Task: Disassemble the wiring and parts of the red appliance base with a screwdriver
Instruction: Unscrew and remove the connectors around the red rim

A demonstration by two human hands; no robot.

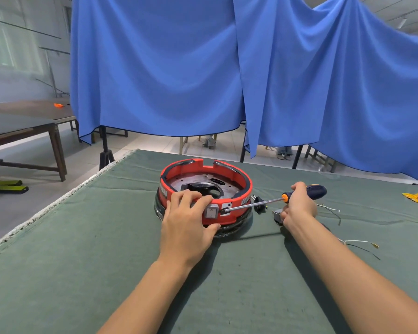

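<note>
On the green cloth (pixel 87 249) stands the red base (pixel 237 196), ring-shaped, with a dark metal plate inside. The left hand (pixel 188 220) lies over its near-left rim, fingers curled over the top edge and thumb pressed against the outer wall below, gripping it. Just right of that hand's fingers a grey switch (pixel 212 212) sits in the wall. The screwdriver (pixel 258 203) runs nearly level from the right, its tip at the wall just right of the switch. A black plug (pixel 258 204) lies beside the base under the shaft. The right hand (pixel 299 206) is wrapped around the dark handle, right of the base. Loose wires (pixel 333 210) lie further right, and a yellow piece (pixel 416 197) near the cloth's edge.
</note>
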